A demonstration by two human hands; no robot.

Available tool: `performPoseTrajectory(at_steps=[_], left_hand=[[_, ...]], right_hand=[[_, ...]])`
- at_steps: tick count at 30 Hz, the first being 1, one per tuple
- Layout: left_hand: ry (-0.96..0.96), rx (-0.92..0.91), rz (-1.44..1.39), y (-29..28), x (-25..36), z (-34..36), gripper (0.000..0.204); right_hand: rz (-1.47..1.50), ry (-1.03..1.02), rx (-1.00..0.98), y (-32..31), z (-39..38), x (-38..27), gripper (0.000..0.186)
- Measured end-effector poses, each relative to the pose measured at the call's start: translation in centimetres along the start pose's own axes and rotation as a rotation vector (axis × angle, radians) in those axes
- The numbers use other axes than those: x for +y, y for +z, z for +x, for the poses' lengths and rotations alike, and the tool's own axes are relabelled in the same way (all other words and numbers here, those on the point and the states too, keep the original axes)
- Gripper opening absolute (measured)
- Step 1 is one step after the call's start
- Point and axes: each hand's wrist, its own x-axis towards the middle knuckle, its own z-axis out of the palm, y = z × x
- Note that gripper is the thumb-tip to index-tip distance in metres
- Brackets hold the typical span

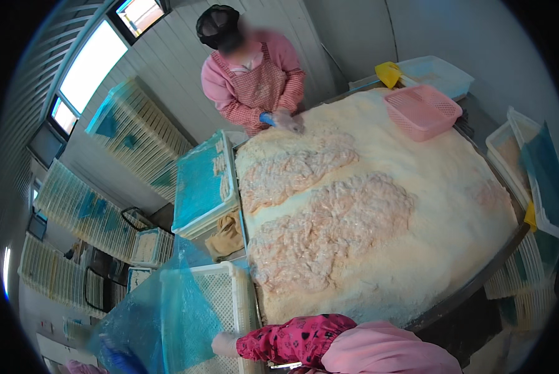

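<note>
A translucent blue plastic sheet hangs at a slant over a white perforated tray at the lower left, covering part of it. My right hand, in a pale glove below a pink patterned sleeve, is closed on the sheet's corner at the tray's near side. Behind the sheet, my left hand shows only as a blurred blue shape, its fingers not readable. To the right, pale, wet-looking pieces lie in two long heaps on a table spread with off-white powder.
A co-worker works with gloved hands at the table's far edge. Beside them stands a tray with a blue sheet. A pink basket sits on the powder. Tall tray stacks line the left; more trays stand right.
</note>
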Motion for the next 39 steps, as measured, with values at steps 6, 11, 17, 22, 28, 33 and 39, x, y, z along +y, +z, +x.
performPoseTrajectory(at_steps=[6,11,17,22,28,33,39], left_hand=[[0.629,-0.468,-0.137,6.1,6.2,-10.4,0.087],[0.127,-0.457,-0.291,9.0,-3.5,-16.1,0.080],[-0.216,-0.253,-0.202,12.4,-12.2,-17.7,0.036],[0.010,0.025,0.155,14.5,-19.8,-13.8,0.025],[-0.291,0.433,-0.236,7.8,-31.7,-5.4,0.028],[-0.327,0.141,-0.133,4.0,-31.8,-10.5,0.027],[-0.328,-0.126,-0.651,3.8,-22.4,-15.9,0.021]], right_hand=[[0.176,0.008,-0.002,-1.5,-1.2,2.2,0.013],[0.295,0.055,0.193,-5.1,-1.6,3.1,0.008],[0.199,-0.070,0.642,-12.3,-0.2,7.8,0.006],[-0.115,-0.044,0.584,-17.6,5.2,10.3,0.006],[0.004,-0.446,1.244,-27.6,7.4,4.9,0.013],[0.031,-0.580,1.244,-28.4,5.9,4.2,0.009],[0.004,-0.557,1.106,-24.0,5.2,9.1,0.006]])
